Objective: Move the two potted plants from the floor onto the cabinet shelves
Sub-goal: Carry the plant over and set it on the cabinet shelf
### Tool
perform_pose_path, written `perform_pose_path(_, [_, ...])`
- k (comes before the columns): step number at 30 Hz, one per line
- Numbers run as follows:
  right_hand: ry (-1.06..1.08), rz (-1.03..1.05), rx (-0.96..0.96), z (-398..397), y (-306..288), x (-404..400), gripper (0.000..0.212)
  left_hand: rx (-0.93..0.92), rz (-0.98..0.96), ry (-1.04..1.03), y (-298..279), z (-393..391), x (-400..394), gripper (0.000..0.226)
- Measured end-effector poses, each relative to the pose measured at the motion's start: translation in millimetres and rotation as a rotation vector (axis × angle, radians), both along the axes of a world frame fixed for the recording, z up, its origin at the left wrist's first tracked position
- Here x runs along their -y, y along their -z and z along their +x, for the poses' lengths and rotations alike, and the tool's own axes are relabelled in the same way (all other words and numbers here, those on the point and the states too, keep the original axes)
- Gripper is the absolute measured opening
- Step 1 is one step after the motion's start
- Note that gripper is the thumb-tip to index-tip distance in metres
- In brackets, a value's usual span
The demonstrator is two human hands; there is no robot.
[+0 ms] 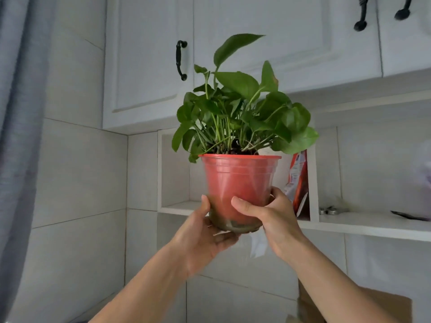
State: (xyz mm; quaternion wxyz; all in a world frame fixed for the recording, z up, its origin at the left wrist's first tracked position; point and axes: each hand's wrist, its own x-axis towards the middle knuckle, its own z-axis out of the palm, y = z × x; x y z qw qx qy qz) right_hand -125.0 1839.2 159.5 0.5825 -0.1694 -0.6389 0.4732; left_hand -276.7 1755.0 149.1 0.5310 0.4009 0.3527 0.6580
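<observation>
A leafy green plant in a red plastic pot (238, 180) is raised in the air in front of the white cabinet shelf (177, 207). My left hand (200, 238) cups the pot from below at its base. My right hand (272, 217) grips the lower right side of the pot, thumb across its front. The pot stays upright, its base at about the level of the shelf board. The second potted plant is not in view.
White cabinet doors with black handles (181, 60) hang above the shelf. A red and white packet (299, 183) stands in the left shelf niche behind the pot. Small metal items (330, 210) lie on the shelf to the right. A grey curtain (16, 136) hangs at left. A cardboard box (382, 304) sits lower right.
</observation>
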Motion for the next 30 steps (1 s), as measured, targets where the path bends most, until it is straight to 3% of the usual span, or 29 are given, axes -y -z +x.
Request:
perform_pose_path(2, [0.025, -0.015, -0.024, -7, -1, -16, 0.096, -0.274, 0.002, -0.153, 0, -7, -17, 0.079])
perform_pose_path(5, [0.062, -0.023, -0.032, -15, 0, -36, 0.099, -0.733, 0.024, -0.413, -4, -10, -34, 0.061])
perform_pose_path(9, [0.136, 0.01, 0.001, -25, -1, -58, 0.105, -0.99, 0.134, -0.539, -4, -28, -68, 0.061])
perform_pose_path(16, [0.221, 0.008, 0.132, -42, -7, -104, 0.109, -1.173, 0.286, -0.606, -5, -55, -125, 0.064])
perform_pose_path(20, [0.222, -0.004, 0.169, -46, 0, -122, 0.103, -1.182, 0.287, -0.578, 1, -58, -141, 0.073])
perform_pose_path(27, [0.278, 0.072, 0.373, -55, -5, -146, 0.086, -1.187, 0.261, -0.69, -3, -63, -164, 0.053])
perform_pose_path(30, [0.334, 0.122, 0.455, -60, -6, -155, 0.085, -1.055, 0.301, -0.748, -8, -56, -162, 0.035])
